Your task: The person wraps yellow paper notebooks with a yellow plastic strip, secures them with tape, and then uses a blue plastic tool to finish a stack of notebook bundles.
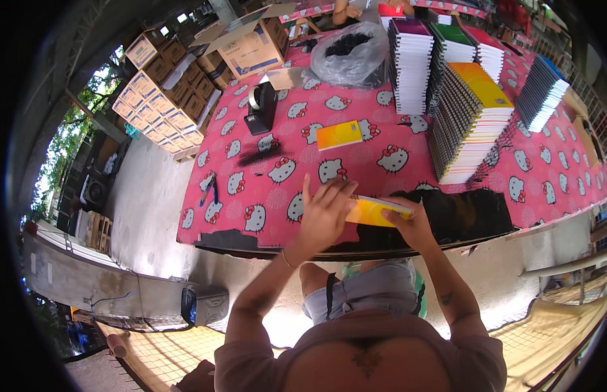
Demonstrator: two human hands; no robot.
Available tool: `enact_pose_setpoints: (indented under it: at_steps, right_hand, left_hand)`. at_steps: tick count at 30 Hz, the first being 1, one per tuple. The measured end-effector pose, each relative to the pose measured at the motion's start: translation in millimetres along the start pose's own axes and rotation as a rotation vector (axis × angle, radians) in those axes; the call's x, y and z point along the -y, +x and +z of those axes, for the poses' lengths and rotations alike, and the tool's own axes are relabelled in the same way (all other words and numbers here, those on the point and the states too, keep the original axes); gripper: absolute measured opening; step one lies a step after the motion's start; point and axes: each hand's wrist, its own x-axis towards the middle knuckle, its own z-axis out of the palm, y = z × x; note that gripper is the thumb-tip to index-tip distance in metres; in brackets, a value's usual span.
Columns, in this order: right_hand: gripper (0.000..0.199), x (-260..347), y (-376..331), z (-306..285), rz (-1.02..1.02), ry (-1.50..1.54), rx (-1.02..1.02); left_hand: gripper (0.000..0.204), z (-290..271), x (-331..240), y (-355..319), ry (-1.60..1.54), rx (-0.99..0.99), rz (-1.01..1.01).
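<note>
A small yellow notebook (368, 212) is held over the near edge of the table. My right hand (414, 225) grips its right end, thumb on the cover and fingers behind. At its left end my left hand (326, 212) has its fingers stretched out and touches the edge; what the fingertips do there is partly hidden. Another yellow notebook (339, 135) lies flat farther out on the pink table cover. To the right of it stands a tall stack of yellow spiral notebooks (470, 124).
Stacks of purple (411, 65), green (453, 39) and blue (542, 95) notebooks stand at the far right. A clear bag of black coils (352, 55), a tape dispenser (261, 111) and a blue-handled tool (213, 189) lie on the table. Cartons (163, 98) are piled left. Another person's arm (346, 12) shows far back.
</note>
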Motion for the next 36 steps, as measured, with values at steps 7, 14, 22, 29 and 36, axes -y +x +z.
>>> enact_pose_setpoints:
  at_steps: [7, 14, 22, 29, 36]
  right_hand:
    - [0.027, 4, 2, -5, -0.035, 0.044, 0.058]
    - [0.026, 5, 1, -6, -0.039, -0.011, 0.097]
    - [0.026, 7, 0, 0, -0.063, -0.011, 0.114]
    - [0.028, -1, -2, 8, 0.020, 0.097, 0.005]
    - [0.032, 3, -1, 16, 0.033, 0.169, 0.079]
  left_hand:
    - [0.022, -13, 20, 18, -0.302, 0.191, 0.062]
    - [0.020, -12, 26, 21, -0.644, 0.366, -0.061]
    - [0.027, -12, 31, 23, -0.844, 0.533, -0.240]
    - [0.086, 26, -23, -43, 0.288, 0.244, 0.004]
    - [0.085, 10, -12, -18, 0.387, 0.174, 0.042]
